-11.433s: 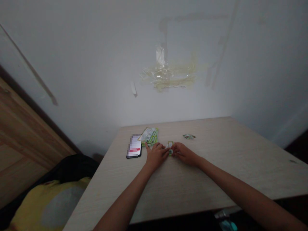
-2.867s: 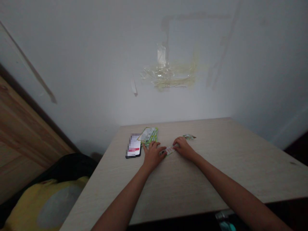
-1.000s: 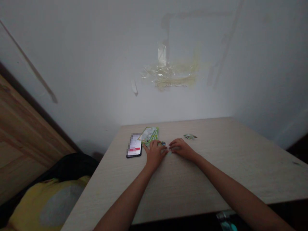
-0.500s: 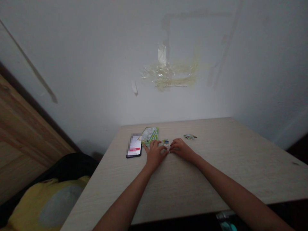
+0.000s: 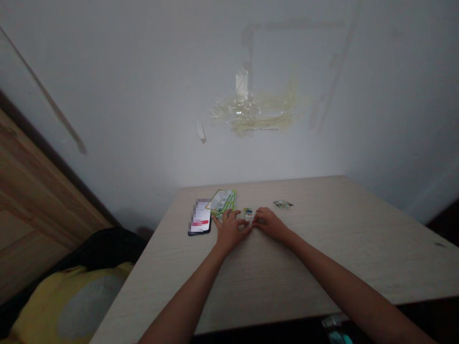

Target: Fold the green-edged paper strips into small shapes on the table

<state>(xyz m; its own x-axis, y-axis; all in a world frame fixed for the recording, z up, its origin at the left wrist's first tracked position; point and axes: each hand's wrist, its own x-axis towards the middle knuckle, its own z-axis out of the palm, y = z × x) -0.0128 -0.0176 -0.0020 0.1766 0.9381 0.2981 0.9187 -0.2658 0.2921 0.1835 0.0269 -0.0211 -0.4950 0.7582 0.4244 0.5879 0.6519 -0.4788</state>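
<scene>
A small printed paper piece, green and blue at its top and whitish below, is between my two hands on the table. The thumb and index finger of my left hand close together at its lower left edge, while the other fingers spread toward the green packets. My right hand has its fingers bent and pinched at the piece's right edge. Fingertips cover part of the lower end, and its exact kind is too small to make out.
Green-and-white flat packets lie left of the hands, partly against a phone with a lit screen. A small crumpled wrapper is to the right. The pale wooden table meets a wall. A yellow plush-looking item is at lower left.
Both hands stay at the paper piece with slight finger movement. The right fingers have shifted a little, and slightly more of the piece shows. Other things stay put.
</scene>
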